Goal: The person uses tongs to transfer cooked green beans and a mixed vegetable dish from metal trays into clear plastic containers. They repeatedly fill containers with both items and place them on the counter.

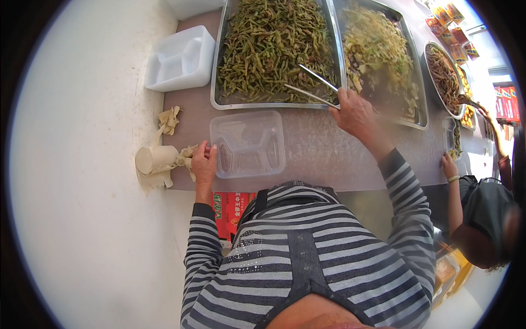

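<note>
My right hand (354,109) grips a pair of metal tongs (318,78), whose arms are spread apart over the front right part of a steel tray (263,105) of cooked green beans (275,49). An empty clear plastic compartment container (248,144) lies on the table before me. At its left edge is my left hand (204,160), fingers slightly bent; whether it touches the rim I cannot tell. Right of the beans, steam hangs over a second steel tray (423,111) with cooked cabbage (378,45).
White compartment containers (181,59) stand nested at the back left. A paper roll (156,159) and crumpled paper (169,120) lie by the wall (94,144). At right, a co-worker's hand (450,164) is by another filled container (452,135), near an oval pan (441,78) of food.
</note>
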Tool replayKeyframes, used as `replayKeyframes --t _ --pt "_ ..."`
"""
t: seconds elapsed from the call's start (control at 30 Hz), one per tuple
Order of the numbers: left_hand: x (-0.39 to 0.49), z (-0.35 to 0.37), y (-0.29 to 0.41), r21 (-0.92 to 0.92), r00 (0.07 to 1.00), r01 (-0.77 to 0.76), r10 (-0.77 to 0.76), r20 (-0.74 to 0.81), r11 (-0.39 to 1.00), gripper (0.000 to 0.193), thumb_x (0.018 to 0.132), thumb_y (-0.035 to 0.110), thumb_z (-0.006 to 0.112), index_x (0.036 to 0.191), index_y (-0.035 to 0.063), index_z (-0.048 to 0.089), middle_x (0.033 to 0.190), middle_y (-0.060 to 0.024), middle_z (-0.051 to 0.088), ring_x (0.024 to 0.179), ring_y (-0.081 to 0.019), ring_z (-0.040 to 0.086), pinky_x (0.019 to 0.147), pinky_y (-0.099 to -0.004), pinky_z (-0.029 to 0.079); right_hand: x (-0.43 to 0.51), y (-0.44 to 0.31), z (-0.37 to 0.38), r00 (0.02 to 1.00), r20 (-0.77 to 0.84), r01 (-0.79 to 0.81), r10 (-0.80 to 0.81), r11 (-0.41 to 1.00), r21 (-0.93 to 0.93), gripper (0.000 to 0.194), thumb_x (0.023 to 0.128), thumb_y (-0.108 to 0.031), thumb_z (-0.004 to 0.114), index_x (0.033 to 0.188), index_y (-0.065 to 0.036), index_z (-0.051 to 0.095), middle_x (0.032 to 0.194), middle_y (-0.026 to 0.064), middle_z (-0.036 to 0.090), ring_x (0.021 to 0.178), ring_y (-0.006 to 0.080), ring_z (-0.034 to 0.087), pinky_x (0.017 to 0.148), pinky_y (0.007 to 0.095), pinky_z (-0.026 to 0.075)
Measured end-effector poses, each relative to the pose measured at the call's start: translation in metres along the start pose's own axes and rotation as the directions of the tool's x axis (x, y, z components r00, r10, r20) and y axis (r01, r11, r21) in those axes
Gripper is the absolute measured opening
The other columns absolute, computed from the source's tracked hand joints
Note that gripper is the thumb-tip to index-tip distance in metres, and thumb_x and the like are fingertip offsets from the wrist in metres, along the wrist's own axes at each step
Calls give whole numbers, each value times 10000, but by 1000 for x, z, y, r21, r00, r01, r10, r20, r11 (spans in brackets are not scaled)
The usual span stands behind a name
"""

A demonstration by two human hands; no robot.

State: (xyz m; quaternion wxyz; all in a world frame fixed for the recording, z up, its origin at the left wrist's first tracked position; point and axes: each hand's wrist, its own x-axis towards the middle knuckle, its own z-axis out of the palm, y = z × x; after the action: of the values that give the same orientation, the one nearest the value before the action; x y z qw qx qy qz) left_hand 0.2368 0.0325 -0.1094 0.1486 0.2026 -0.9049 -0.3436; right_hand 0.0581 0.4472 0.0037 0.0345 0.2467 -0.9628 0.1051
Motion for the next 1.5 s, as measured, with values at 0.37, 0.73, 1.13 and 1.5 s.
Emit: replayKeyframes --t 0.37,0.73,1.13,1.5 --pt "-8 30 39 -63 991 -25 33 130 998 314 827 140 694 1099 -12 649 787 -94 617 631 -197 586 609 -326 495 28 12 43 961 132 -252 243 966 56 337 871 -311 648 943 -2 537 877 207 639 817 387 658 696 466 532" --pt "-8 47 62 -105 980 -86 103 171 991 282 836 164 689 1058 -7 655 742 -93 611 613 -208 590 592 -336 493 -5 -16 27 987 -13 -158 158 985 -69 448 812 -301 716 1078 -9 506 953 173 588 891 353 644 728 440 530" --pt "13 85 89 -160 958 -250 268 105 955 198 874 199 658 912 6 638 706 -143 601 609 -305 585 563 -389 471 19 20 42 966 86 -257 243 926 276 282 845 -279 671 915 -9 623 758 216 635 778 385 638 687 471 489" --pt "11 90 84 -255 975 -202 218 34 945 231 842 193 704 977 7 681 685 -97 598 543 -181 574 516 -312 474 8 17 21 974 151 -226 171 819 528 282 844 -263 687 955 -5 668 670 168 604 608 270 591 597 400 451"
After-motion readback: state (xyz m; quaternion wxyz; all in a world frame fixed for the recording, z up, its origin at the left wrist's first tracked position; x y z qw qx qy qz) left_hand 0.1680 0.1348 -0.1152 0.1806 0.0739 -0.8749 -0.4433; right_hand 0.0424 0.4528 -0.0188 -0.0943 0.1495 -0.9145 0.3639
